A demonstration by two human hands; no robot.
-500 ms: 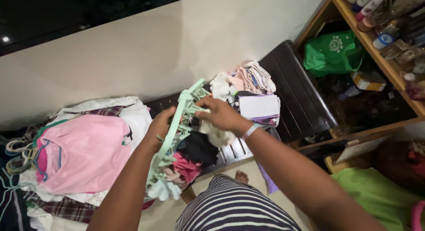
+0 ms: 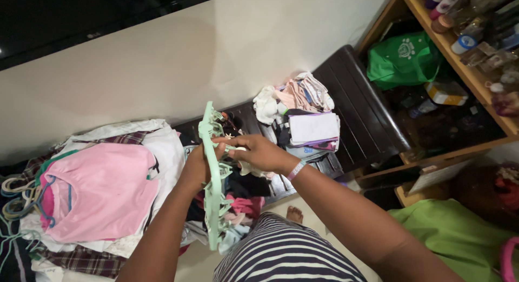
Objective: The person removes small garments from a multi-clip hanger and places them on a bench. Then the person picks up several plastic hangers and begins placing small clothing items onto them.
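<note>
The left hand (image 2: 195,166) is gripping the frame of a pale green peg hanger (image 2: 212,168), clenched around its edge and holding it upright and edge-on to the camera, so that the small clothes clipped to it are hanging free on the right side. The right hand (image 2: 258,154) is reaching across to those pegs, its fingers closing on a pale cloth (image 2: 250,170) at a clip near the top of the frame; whether the cloth is already off its peg is hard to tell. Below it, black and pink pieces (image 2: 246,204) are dangling from lower pegs. The hanger is being held just above the near edge of a dark slatted table (image 2: 367,114), between two lots of washing: a loose heap with a pink top (image 2: 102,190) is lying to the left, while a small folded stack (image 2: 313,129) is sitting to the right, further off, within easy reach of the right hand. A green bag (image 2: 403,60) is resting on a wooden shelf (image 2: 459,65) at far right.
</note>
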